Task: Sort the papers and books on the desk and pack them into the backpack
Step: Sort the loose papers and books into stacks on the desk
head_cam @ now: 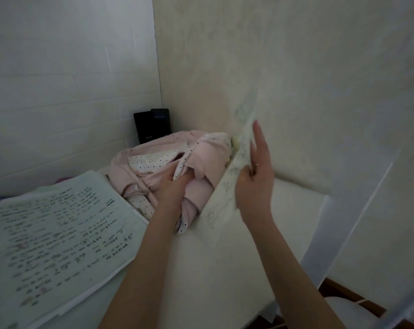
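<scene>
A pink backpack (206,160) with a white dotted lining lies on the white desk (225,252) near the corner of the walls. My left hand (171,186) reaches into its opening and grips the fabric edge. My right hand (255,176) holds a blurred sheet of paper (225,198) on edge, just right of the backpack, thumb pinching it and fingers straight. An open stack of printed papers (58,236) lies at the desk's left front.
A black box (152,125) stands against the wall behind the backpack. Walls close in at the left and back. A white panel edge (343,222) stands at the right, with a brown floor (348,295) below it.
</scene>
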`<action>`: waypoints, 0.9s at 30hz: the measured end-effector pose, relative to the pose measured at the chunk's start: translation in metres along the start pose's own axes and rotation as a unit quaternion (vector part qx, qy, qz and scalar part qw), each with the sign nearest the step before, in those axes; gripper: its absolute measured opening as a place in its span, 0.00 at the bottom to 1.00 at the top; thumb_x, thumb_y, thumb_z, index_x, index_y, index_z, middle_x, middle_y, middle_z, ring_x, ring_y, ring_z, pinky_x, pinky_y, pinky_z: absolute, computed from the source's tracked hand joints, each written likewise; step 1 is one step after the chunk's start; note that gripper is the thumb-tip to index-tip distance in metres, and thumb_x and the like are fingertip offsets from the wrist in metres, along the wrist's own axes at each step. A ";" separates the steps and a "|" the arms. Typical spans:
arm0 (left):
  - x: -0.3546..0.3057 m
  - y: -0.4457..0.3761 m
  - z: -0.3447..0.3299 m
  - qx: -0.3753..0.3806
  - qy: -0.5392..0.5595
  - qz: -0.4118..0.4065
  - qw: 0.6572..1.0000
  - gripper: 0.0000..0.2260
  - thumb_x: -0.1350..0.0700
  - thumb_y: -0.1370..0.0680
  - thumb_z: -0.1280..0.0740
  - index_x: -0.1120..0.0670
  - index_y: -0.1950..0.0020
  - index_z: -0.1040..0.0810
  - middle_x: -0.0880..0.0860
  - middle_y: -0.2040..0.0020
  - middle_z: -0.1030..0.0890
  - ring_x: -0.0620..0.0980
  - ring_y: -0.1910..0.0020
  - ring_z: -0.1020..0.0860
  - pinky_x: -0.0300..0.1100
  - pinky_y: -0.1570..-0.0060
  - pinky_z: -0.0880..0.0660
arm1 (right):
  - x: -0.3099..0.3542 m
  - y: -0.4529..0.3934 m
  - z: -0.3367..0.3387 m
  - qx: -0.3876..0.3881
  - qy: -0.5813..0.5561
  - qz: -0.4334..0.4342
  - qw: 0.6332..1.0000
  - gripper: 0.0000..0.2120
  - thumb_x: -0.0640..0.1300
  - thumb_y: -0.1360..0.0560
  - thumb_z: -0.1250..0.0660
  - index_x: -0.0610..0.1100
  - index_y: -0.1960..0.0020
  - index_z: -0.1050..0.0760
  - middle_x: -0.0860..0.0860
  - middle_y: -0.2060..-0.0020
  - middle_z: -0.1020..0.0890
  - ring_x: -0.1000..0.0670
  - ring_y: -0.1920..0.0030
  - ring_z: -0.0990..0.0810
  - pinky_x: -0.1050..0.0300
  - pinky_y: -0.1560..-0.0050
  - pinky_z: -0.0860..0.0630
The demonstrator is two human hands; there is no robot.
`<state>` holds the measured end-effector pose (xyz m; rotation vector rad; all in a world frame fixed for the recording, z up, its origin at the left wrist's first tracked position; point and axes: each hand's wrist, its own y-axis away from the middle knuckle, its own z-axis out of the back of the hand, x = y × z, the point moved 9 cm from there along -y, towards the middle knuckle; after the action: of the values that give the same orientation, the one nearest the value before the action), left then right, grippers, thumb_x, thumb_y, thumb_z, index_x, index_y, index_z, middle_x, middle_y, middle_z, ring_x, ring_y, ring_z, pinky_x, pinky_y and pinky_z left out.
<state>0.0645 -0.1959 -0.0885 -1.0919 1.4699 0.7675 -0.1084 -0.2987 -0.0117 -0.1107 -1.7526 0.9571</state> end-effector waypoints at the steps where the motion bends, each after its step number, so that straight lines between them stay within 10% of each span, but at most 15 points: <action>1: -0.005 0.004 -0.004 0.016 -0.019 -0.029 0.999 0.07 0.53 0.26 0.29 0.44 0.50 0.23 0.45 0.54 0.19 0.46 0.53 0.21 0.38 0.55 0.24 | 0.015 0.000 -0.007 0.020 0.006 0.022 1.000 0.47 0.21 0.35 0.52 0.63 0.29 0.38 0.69 0.32 0.34 0.58 0.29 0.33 0.49 0.32 0.30; 6: -0.028 0.043 -0.048 0.085 -0.083 -0.101 0.988 0.07 0.53 0.21 0.38 0.45 0.56 0.22 0.44 0.59 0.18 0.40 0.58 0.21 0.35 0.53 0.23 | 0.057 0.010 -0.042 0.129 0.044 0.081 0.987 0.40 0.22 0.32 0.51 0.50 0.26 0.38 0.57 0.29 0.32 0.56 0.28 0.34 0.49 0.31 0.31; 10: -0.065 0.091 -0.071 0.023 0.077 -0.017 0.997 0.24 0.39 0.21 0.42 0.55 0.67 0.26 0.52 0.69 0.24 0.43 0.69 0.31 0.31 0.65 0.33 | 0.107 0.013 -0.046 0.106 0.045 0.169 0.979 0.35 0.22 0.32 0.49 0.44 0.29 0.34 0.56 0.34 0.27 0.55 0.37 0.24 0.60 0.36 0.28; 18: -0.010 0.077 0.020 0.157 0.047 0.279 0.946 0.34 0.31 0.28 0.38 0.59 0.38 0.23 0.62 0.37 0.22 0.60 0.39 0.23 0.53 0.40 0.26 | 0.119 0.013 -0.023 -0.047 -0.173 0.033 0.983 0.26 0.25 0.28 0.45 0.47 0.37 0.30 0.46 0.50 0.19 0.50 0.59 0.21 0.55 0.61 0.25; 22: -0.009 0.087 0.053 0.174 -0.020 0.257 0.950 0.22 0.47 0.29 0.27 0.53 0.39 0.27 0.60 0.43 0.22 0.59 0.48 0.21 0.59 0.42 0.25 | 0.131 0.018 -0.038 -0.034 -0.218 0.006 0.975 0.26 0.26 0.28 0.46 0.48 0.38 0.30 0.43 0.47 0.20 0.49 0.60 0.22 0.58 0.63 0.25; 24: -0.004 0.095 0.063 0.165 0.034 0.288 0.942 0.13 0.59 0.22 0.37 0.57 0.38 0.28 0.60 0.48 0.22 0.60 0.54 0.19 0.61 0.45 0.23 | 0.138 0.020 -0.044 -0.026 -0.241 0.002 0.970 0.26 0.26 0.29 0.45 0.50 0.39 0.29 0.43 0.46 0.20 0.47 0.59 0.22 0.56 0.63 0.25; 27: -0.002 0.121 0.065 0.174 0.090 0.380 0.904 0.17 0.54 0.19 0.44 0.67 0.43 0.28 0.66 0.42 0.25 0.66 0.39 0.26 0.64 0.36 0.34 | 0.144 0.023 -0.050 -0.031 -0.272 -0.011 0.962 0.24 0.27 0.29 0.45 0.51 0.43 0.27 0.46 0.49 0.19 0.49 0.58 0.21 0.57 0.62 0.25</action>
<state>-0.0229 -0.0924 -0.1119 -0.2920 2.1315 0.8901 -0.1345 -0.1836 0.0868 0.1471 -2.2827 0.9750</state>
